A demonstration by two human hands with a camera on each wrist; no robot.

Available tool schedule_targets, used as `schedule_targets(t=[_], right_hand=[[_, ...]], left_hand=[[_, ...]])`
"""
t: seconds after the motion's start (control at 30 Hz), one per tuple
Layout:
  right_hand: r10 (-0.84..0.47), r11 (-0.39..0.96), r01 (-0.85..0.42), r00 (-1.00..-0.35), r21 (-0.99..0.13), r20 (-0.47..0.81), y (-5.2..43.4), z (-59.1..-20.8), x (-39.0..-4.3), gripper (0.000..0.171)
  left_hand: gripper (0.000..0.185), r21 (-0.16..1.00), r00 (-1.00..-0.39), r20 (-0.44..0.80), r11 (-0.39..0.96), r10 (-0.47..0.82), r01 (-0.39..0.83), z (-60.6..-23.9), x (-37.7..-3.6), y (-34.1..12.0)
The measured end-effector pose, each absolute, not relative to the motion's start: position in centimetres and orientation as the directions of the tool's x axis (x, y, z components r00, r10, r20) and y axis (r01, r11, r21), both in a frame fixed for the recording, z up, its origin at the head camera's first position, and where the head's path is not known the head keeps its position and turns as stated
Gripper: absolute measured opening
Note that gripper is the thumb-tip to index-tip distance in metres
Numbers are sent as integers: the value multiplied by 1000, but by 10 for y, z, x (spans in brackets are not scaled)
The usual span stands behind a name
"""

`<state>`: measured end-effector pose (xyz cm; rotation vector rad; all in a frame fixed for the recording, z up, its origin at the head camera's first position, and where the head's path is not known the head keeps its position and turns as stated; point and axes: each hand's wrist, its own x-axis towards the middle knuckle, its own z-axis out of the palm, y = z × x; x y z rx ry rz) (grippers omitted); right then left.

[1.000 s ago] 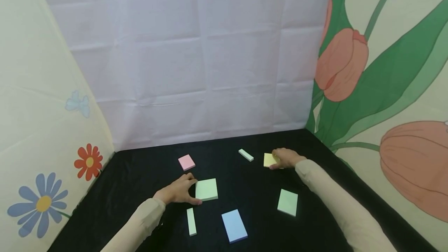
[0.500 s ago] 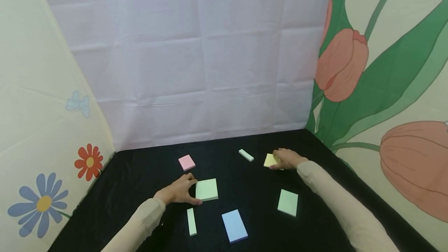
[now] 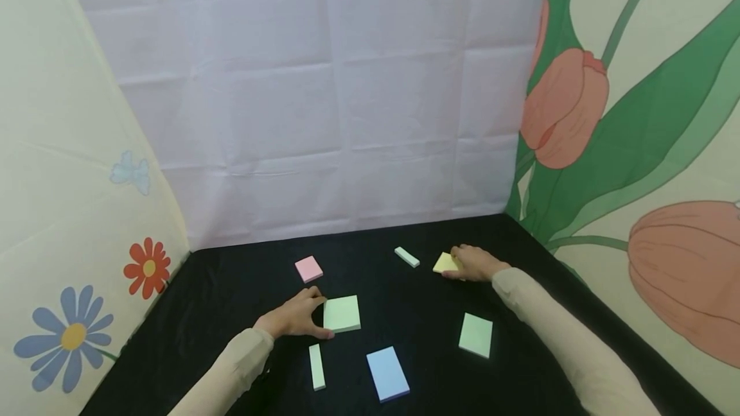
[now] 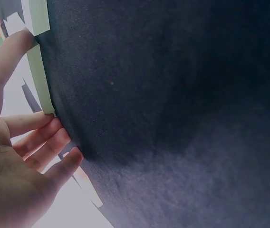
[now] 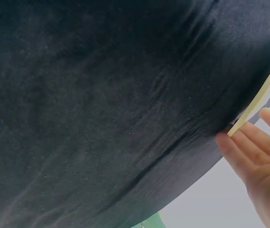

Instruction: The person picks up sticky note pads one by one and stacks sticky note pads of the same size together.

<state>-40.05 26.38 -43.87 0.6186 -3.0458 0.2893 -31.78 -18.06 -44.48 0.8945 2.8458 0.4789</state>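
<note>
Yellow pad (image 3: 445,262): the right hand (image 3: 476,263) pinches it, the left hand (image 3: 295,314) grips the large green pad (image 3: 342,313) (how firmly, hard to tell); likely an aligning step, calling for gentle nudges.

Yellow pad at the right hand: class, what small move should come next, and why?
Probably a slight straightening turn of the yellow pad by the right hand, which grips it: the pad sits askew to the far edge of the black tabletop.
</note>
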Motion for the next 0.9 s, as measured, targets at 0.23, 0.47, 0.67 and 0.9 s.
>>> schedule_targets(t=[0.23, 0.47, 0.67, 0.9], right_hand=[[-366, 911, -371, -929, -180, 62, 262, -437, -399, 62], [-376, 910, -384, -923, -158, 79, 265, -440, -393, 65], [-389, 902, -402, -915, -159, 107, 262, -440, -391, 63], [-410, 891, -426, -904, -155, 121, 261, -441, -390, 62]], left_hand=[[74, 322, -823, -22, 784, 567, 531, -444, -319, -180], [77, 319, -822, -27, 784, 569, 533, -449, -321, -178], [75, 312, -825, -20, 787, 565, 532, -449, -323, -179], [75, 320, -824, -18, 784, 567, 532, -448, -323, -181]])
